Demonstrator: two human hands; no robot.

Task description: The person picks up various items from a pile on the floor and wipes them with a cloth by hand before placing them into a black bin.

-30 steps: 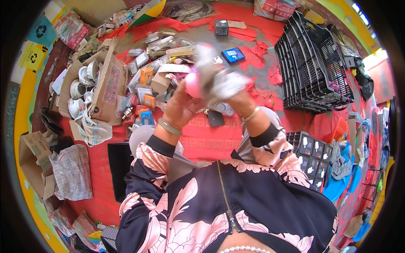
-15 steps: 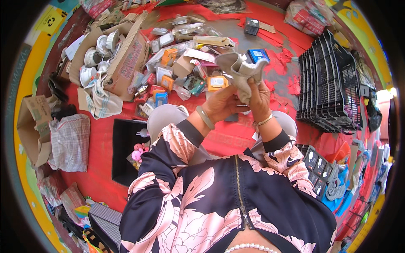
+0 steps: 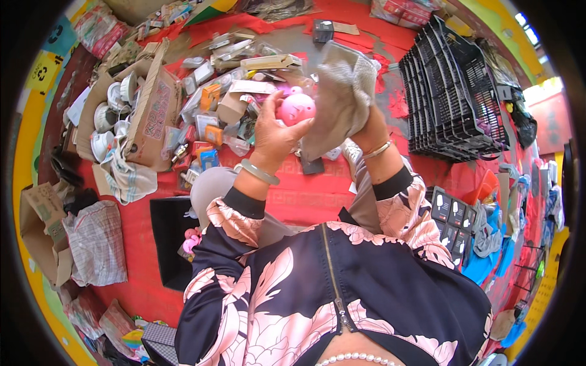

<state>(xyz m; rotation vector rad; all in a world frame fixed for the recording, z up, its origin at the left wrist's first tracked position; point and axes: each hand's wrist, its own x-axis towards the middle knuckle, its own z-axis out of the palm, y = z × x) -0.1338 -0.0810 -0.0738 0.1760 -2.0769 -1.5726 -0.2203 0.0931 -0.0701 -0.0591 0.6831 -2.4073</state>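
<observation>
My left hand [image 3: 272, 139] is closed round a shiny pink toy [image 3: 297, 110] with a rounded body, holding it up over the red ground sheet. Just right of it, a grey cloth [image 3: 342, 91] hangs spread out from my right hand [image 3: 371, 133]. That hand grips the cloth from behind and below, and the cloth hides most of its fingers. Its left edge comes close to the toy; whether they touch I cannot tell. To the left of my knee, smaller pink toys [image 3: 191, 240] lie at the edge of a black open box [image 3: 165, 244].
A cardboard box [image 3: 160, 119] of white round fixtures stands at the left. Beyond my hands lies a heap of small packaged goods [image 3: 210, 97]. A black plastic crate [image 3: 452, 91] stands at the right, above several dark printed boxes [image 3: 450, 213]. A plaid bag [image 3: 96, 241] sits far left.
The pink toy now shows in my left hand, apart from the cloth. The cloth, bunched between both hands before, hangs open from my right hand. The whole view has shifted.
</observation>
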